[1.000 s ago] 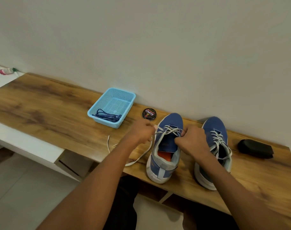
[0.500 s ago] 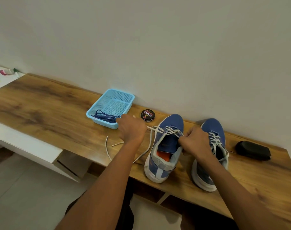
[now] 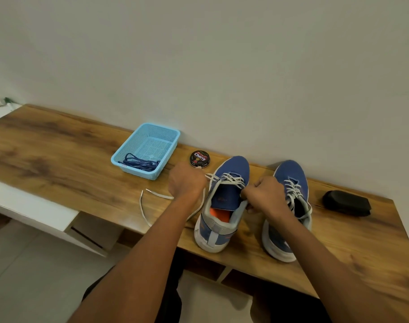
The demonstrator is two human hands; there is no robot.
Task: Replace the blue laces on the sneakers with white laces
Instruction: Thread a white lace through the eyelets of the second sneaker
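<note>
Now, head view: left hand (image 3: 187,180) clenched on the white lace (image 3: 224,178), drawing it sideways; right hand (image 3: 266,194) gripping the near sneaker (image 3: 219,206) at its collar. Blue laces (image 3: 139,163) lie in the basket (image 3: 162,134) on the counter (image 3: 59,169). Risk: a hard tug could drag the lace unevenly through the eyelets.

Looks like a home, hallway or bedroom corner: long wood-grain bench (image 3: 59,164) against a plain painted wall (image 3: 222,66), tiled floor (image 3: 24,276) below. On the bench: shoe polish tin (image 3: 199,158), black brush (image 3: 346,203), small blue plastic basket (image 3: 150,138).
</note>
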